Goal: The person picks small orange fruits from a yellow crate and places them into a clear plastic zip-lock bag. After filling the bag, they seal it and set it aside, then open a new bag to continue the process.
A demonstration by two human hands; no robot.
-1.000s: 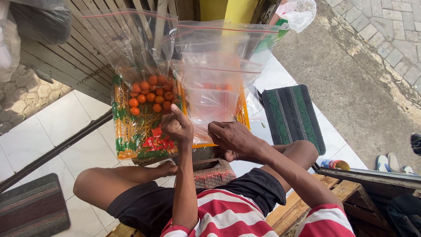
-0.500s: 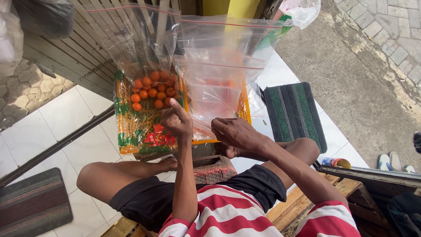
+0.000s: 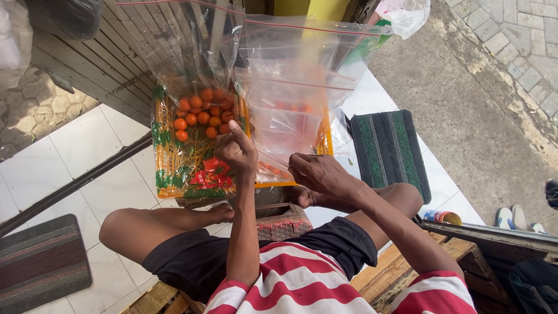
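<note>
From the head view, looking down past your red-and-white striped shirt (image 3: pixel 302 279), you sit cross-legged with an orange plastic basket (image 3: pixel 168 174) on the white tiled floor (image 3: pixel 87 174) just beyond your knees. Take that basket as the landmark.

Your left hand (image 3: pixel 237 152) is raised over the middle of the basket, fingers drawn together and pinched on the lower edge of a clear zip bag (image 3: pixel 296 104) that stands up above the basket. Your right hand (image 3: pixel 318 174) sits just to the right of the left, over the basket's near right edge, its fingers curled and closed on the same bag's lower edge. The bag is held upright between both hands and covers the right half of the basket; a second clear bag (image 3: pixel 180 52) rises behind it on the left.

Inside the basket, at its far left part, lies a heap of small orange balls (image 3: pixel 200 110); nearer you, at the front left, lie red packets (image 3: pixel 212 174). Whether the bag in your hands contains anything, you cannot tell through the folds.

Right of the basket a green striped mat (image 3: pixel 389 151) lies on the floor. Further right and nearer you stands a small tin can (image 3: pixel 442 217). Well to the left of the basket, near your left knee, lies a dark striped mat (image 3: pixel 40 261).
</note>
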